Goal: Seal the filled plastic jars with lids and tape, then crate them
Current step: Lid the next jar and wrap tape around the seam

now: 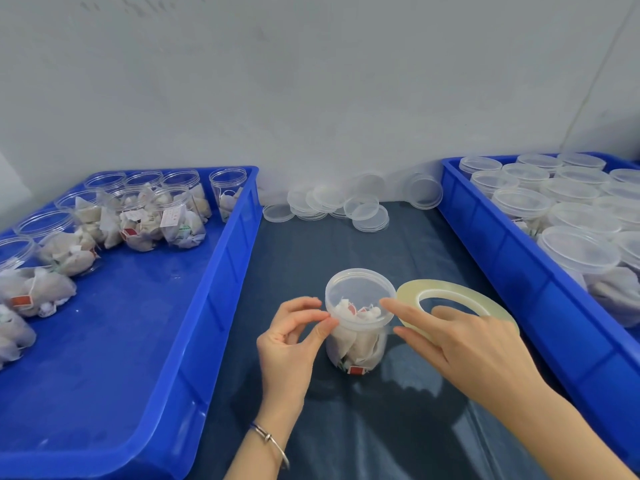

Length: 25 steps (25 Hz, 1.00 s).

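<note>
A clear plastic jar (358, 344) filled with tea bags stands on the dark table, a translucent lid (360, 292) on top. My left hand (294, 337) pinches at the lid's rim on the jar's left side with thumb and forefinger. My right hand (464, 344) holds a large roll of clear tape (450, 299) just right of the jar, with fingers through its hole and the index finger pointing at the lid's edge.
A blue crate (194, 306) on the left holds several open filled jars (166, 216). A blue crate (519, 271) on the right holds several lidded jars (575, 247). Loose lids (349, 206) lie piled against the back wall.
</note>
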Each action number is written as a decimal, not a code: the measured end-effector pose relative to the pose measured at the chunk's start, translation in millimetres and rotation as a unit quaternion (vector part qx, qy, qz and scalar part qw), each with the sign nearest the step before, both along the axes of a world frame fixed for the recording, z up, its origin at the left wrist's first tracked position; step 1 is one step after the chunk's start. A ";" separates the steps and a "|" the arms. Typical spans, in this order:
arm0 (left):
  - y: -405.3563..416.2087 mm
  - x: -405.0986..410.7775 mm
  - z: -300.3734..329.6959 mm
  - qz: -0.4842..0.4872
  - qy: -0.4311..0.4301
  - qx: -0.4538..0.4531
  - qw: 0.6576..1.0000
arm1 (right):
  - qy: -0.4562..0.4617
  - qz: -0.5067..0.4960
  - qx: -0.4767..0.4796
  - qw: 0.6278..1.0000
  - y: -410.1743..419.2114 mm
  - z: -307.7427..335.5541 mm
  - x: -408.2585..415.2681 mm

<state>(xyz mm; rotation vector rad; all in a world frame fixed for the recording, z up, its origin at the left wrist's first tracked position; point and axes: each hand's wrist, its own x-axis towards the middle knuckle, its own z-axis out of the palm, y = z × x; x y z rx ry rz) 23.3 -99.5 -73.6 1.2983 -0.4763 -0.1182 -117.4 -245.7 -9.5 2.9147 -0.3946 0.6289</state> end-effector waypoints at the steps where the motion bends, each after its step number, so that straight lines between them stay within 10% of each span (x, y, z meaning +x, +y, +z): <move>1: 0.1 3.7 1.2 -0.010 -0.021 0.010 1.000 | 0.001 -0.003 -0.001 1.000 -0.3 0.0 -0.4; 14: -1.4 29.7 13.5 -0.271 -0.108 0.148 0.945 | -0.013 0.008 0.024 1.000 5.5 4.0 -1.5; 18: -22.6 1.5 0.1 -0.117 -0.176 0.173 0.962 | 0.035 -0.027 -0.030 0.999 0.8 7.7 -3.2; 25: -23.2 17.0 -2.2 -0.143 -0.177 0.141 0.963 | 0.224 -0.018 -0.022 0.974 -40.2 37.2 -35.1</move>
